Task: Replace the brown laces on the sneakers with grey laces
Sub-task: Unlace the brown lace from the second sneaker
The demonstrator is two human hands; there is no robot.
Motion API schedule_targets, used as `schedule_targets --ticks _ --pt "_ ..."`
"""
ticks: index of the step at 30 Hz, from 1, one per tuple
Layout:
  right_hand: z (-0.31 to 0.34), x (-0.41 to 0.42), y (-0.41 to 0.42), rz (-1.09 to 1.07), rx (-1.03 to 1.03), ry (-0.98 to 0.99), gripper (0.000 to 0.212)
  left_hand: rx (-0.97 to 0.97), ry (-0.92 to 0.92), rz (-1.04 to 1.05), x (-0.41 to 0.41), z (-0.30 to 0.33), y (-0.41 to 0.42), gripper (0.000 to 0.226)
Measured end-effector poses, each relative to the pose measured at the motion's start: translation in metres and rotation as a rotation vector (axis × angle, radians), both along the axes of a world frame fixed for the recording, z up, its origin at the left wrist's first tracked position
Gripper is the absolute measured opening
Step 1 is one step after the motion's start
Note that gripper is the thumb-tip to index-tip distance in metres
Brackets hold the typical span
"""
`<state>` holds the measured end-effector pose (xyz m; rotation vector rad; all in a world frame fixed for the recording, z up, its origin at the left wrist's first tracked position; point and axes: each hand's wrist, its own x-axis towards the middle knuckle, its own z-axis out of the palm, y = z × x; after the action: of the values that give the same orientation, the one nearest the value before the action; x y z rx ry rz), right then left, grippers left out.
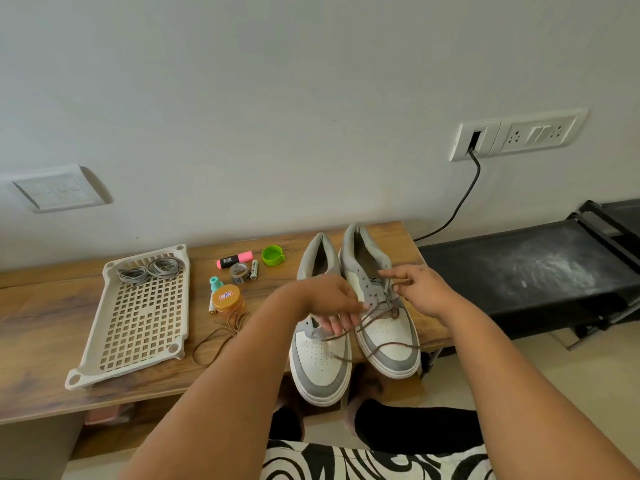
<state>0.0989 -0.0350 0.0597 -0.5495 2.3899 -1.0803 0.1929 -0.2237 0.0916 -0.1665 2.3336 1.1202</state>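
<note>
Head view. On the wooden bench [41,341], a perforated white tray [138,327] lying flat, holding two coils of grey laces [152,269] at its far end and nothing else. Just right of the tray, a cluster of small items: pink highlighter [234,259], roll of grey tape [239,272], green cap [272,255], teal-topped bottle [215,284], orange-lidded jar [227,297]. A loose brown lace [221,332] in a tangle on the wood, in front of the jar.

Two white-and-grey sneakers side by side, toes toward the camera: left sneaker [320,368] without any lace visible in its eyelets, its middle hidden behind the left hand; right sneaker [381,323] still threaded low down with a brown lace [377,315], ends trailing across both toes. Logo on the tongue partly covered, unreadable. Black rack at right cut off by the frame edge.

Left hand [332,299] over the gap between the shoes, fingers curled down around a strand of the threaded lace. Right hand [419,289] above the right sneaker's tongue, thumb and forefinger pinching the lace near the upper eyelets, other fingers loosely bent.
</note>
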Motion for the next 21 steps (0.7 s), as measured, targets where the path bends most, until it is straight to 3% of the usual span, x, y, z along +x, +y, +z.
schedule_targets --ticks 2,5,8,11,16,21 --pt "-0.001 0.000 0.000 0.005 -0.003 0.002 0.041 -0.241 0.195 0.018 -0.005 -0.014 0.011 0.020" --pt "-0.002 -0.001 -0.001 0.000 -0.002 0.005 0.040 -0.371 0.437 0.078 -0.011 -0.025 0.034 0.017" --pt "-0.002 -0.002 -0.001 0.008 0.003 0.019 0.040 -0.549 0.414 0.007 -0.017 -0.039 0.049 0.034" --pt "-0.001 -0.001 0.000 0.014 -0.003 0.009 0.040 -0.545 0.407 0.033 -0.021 -0.045 0.054 0.028" --pt "-0.001 -0.001 0.000 -0.012 -0.046 -0.025 0.040 -0.241 0.463 0.258 -0.019 -0.040 0.046 0.017" --pt "0.001 0.000 0.000 -0.058 -0.085 -0.062 0.037 0.504 0.249 0.570 -0.016 -0.024 0.029 0.015"
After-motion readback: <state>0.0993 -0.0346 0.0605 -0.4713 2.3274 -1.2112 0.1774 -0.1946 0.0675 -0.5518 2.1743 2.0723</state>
